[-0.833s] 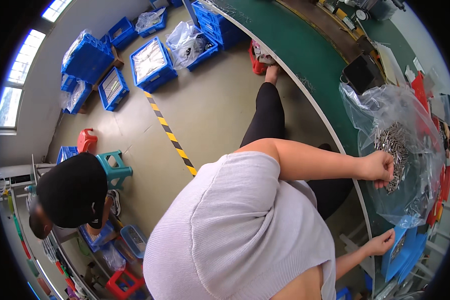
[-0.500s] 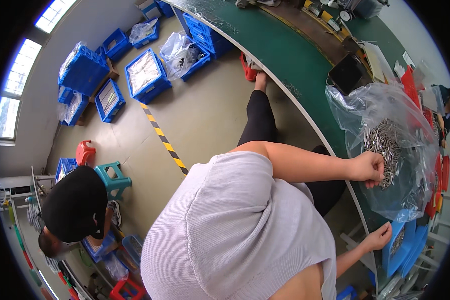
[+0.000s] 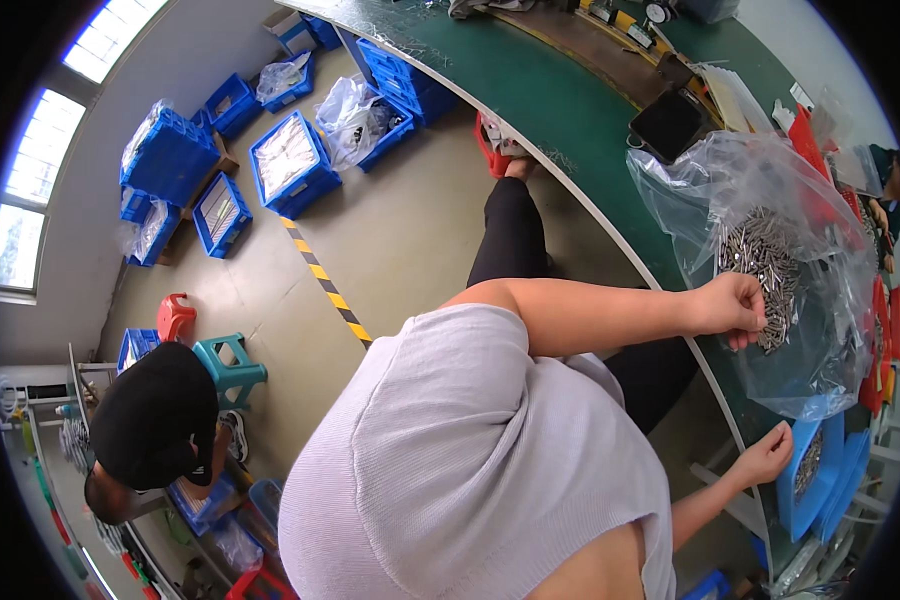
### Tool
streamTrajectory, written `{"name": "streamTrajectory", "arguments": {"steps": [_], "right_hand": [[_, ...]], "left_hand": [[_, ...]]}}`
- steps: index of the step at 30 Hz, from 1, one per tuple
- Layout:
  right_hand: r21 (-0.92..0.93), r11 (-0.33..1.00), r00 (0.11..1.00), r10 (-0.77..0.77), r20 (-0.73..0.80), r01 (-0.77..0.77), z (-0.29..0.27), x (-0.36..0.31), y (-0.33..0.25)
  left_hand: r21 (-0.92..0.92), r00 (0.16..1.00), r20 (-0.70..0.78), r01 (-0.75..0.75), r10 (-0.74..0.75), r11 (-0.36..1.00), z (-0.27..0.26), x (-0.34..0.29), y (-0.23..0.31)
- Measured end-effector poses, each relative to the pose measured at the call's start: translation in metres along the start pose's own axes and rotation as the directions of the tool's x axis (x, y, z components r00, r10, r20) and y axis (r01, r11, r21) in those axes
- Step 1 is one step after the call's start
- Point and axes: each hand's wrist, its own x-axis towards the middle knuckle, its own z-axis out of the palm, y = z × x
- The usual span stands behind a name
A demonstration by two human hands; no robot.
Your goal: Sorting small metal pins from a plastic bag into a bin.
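My left hand (image 3: 732, 307) is at the near edge of a pile of small metal pins (image 3: 760, 260), with thumb and fingers pinched together. The pins lie on a large clear plastic bag (image 3: 700, 185) spread over the green bench (image 3: 595, 130). Below it in the picture, my right hand (image 3: 765, 455) is closed, fingertips pressed together, beside a blue bin (image 3: 798, 500) holding more small metal parts (image 3: 808, 468). Whatever either hand holds is too small or hidden to make out.
A black scale-like device (image 3: 667, 125) and red bins (image 3: 875, 345) stand near the bag. Blue crates (image 3: 295, 170) sit on the floor beyond a striped floor line (image 3: 325, 285). Another person in black (image 3: 155, 415) bends over beside a green stool (image 3: 230, 365).
The whole view has shifted a little. My left hand stays pinched at the pile's edge, and my right hand remains closed beside the blue bin.
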Motion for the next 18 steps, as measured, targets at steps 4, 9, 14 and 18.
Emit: {"name": "streamTrajectory", "arguments": {"steps": [4,9,14,18], "right_hand": [[-0.021,1.000,1.000,-0.007,-0.002,0.007,0.001,0.001,0.000],[-0.025,1.000,0.998,0.010,-0.054,-0.011,0.000,-0.001,0.001],[-0.028,0.998,0.997,0.048,-0.057,-0.049,0.009,-0.003,0.000],[-0.030,0.999,0.997,0.028,-0.066,-0.030,0.003,0.003,-0.005]], "left_hand": [[-0.019,0.999,-0.010,-0.030,0.030,0.999,0.001,-0.002,0.001],[0.025,1.000,-0.007,-0.002,0.003,1.000,0.002,-0.001,0.003],[-0.013,1.000,0.004,0.007,-0.007,1.000,-0.004,-0.005,0.006],[0.002,1.000,0.017,0.008,-0.008,1.000,-0.007,-0.002,0.005]]}}
